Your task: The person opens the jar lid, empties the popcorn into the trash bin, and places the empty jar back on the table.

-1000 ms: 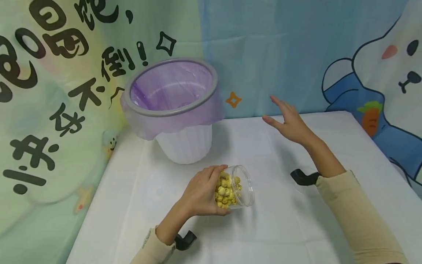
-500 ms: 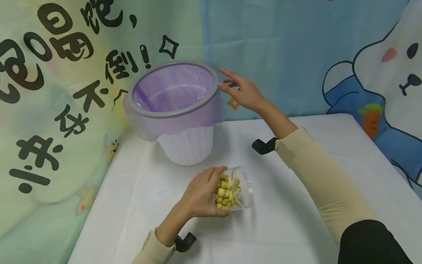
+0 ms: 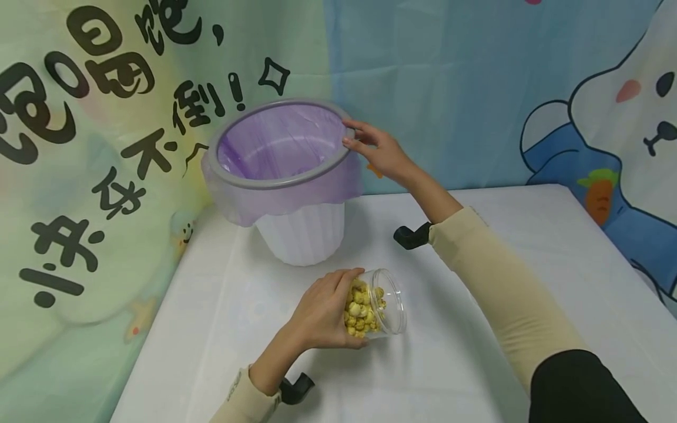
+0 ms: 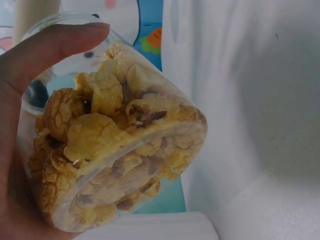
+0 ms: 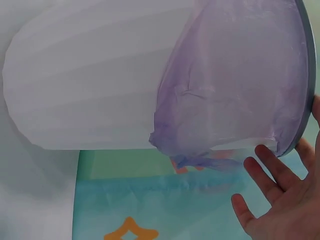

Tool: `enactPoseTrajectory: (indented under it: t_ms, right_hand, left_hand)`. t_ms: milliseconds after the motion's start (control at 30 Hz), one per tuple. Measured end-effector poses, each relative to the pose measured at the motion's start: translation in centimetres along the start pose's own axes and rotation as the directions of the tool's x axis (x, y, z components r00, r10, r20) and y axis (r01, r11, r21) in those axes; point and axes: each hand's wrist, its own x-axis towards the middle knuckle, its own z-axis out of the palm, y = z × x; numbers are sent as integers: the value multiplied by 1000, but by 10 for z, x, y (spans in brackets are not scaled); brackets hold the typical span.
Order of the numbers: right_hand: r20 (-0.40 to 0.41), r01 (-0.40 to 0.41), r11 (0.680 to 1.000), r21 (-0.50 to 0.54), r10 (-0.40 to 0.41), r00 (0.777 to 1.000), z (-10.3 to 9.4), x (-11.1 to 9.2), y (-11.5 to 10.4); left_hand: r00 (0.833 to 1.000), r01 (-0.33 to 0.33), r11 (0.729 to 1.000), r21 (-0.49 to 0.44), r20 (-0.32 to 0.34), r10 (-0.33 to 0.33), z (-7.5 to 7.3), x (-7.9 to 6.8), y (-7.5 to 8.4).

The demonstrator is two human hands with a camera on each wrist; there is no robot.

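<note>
On its side over the table, a clear plastic jar (image 3: pixel 388 302) of yellow popcorn (image 3: pixel 361 311) is gripped by my left hand (image 3: pixel 325 311). Its open mouth points right and slightly up, and the thumb curls around the wall in the left wrist view. A white trash bin (image 3: pixel 304 235) stands upright behind it, lined with a purple bag (image 3: pixel 296 200) folded down under a grey rim (image 3: pixel 264 183). At the right side of that rim is my right hand (image 3: pixel 383 155), thumb and index fingertips right at it. In the right wrist view its other fingers spread loosely beside the bag.
A white cloth covers the table (image 3: pixel 449 341). Behind and to the left hangs a printed curtain (image 3: pixel 423 70) with large characters and a cartoon bear. Each wrist wears a black camera mount (image 3: pixel 412 236).
My right hand has swung left from above the table's right side to the bin's rim, where its fingertips now are. My left hand holds the popcorn jar in the same place.
</note>
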Motion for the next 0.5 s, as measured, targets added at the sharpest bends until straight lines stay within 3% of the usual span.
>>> enactPoseTrajectory:
  t_ms: [233,500]
  right_hand:
    - [26,17,993,113,-20,999,4,-1,-1]
    - [55,-3,989,150,-5,998,5,-6,0]
  left_hand:
    - [1000,6,1000,-2,3,-6,1,1,0]
    - [1000,7,1000,-2,6,-7,4,0,0]
